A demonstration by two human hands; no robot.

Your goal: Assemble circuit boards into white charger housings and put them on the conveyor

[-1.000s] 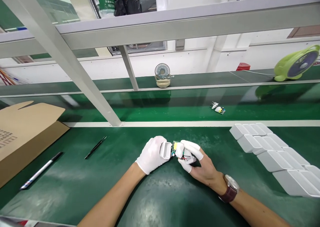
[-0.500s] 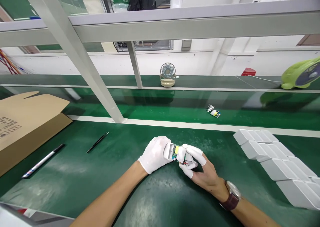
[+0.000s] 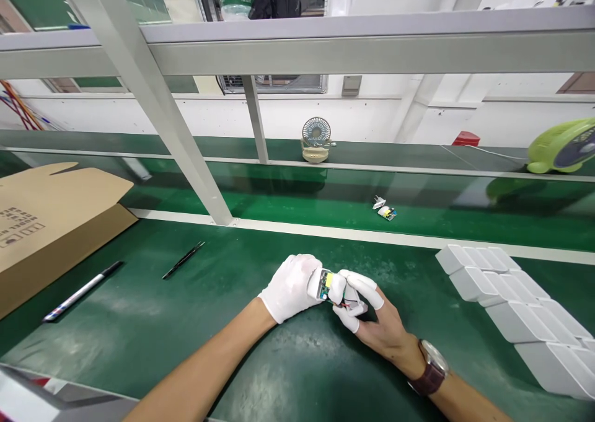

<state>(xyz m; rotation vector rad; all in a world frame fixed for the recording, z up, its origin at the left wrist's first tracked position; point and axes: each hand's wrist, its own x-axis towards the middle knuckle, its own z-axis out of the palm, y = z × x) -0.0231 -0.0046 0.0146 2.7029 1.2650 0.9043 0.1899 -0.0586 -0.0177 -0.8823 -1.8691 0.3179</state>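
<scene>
My left hand (image 3: 292, 289), in a white glove, is closed around a white plastic housing (image 3: 315, 282). A small green circuit board (image 3: 325, 285) with a yellow component sticks out of the housing's open end. My right hand (image 3: 372, 310) wears white finger covers and pinches a white plastic piece (image 3: 356, 302) beside the board. Thin wires show between this piece and the board. The fingers partly hide both parts, so how far the board sits inside cannot be made out.
White trays (image 3: 502, 292) stand stepped at right. Tweezers (image 3: 183, 260), a marker (image 3: 83, 292) and a cardboard box (image 3: 69, 236) lie left. Beyond the pale strip, a plug with a circuit board (image 3: 387, 212) rests on the green belt (image 3: 288, 208). A slanted post (image 3: 158, 112) rises at left.
The plug and circuit board on the belt have shifted left. The view has tilted slightly. Both hands keep their hold, almost unmoved.
</scene>
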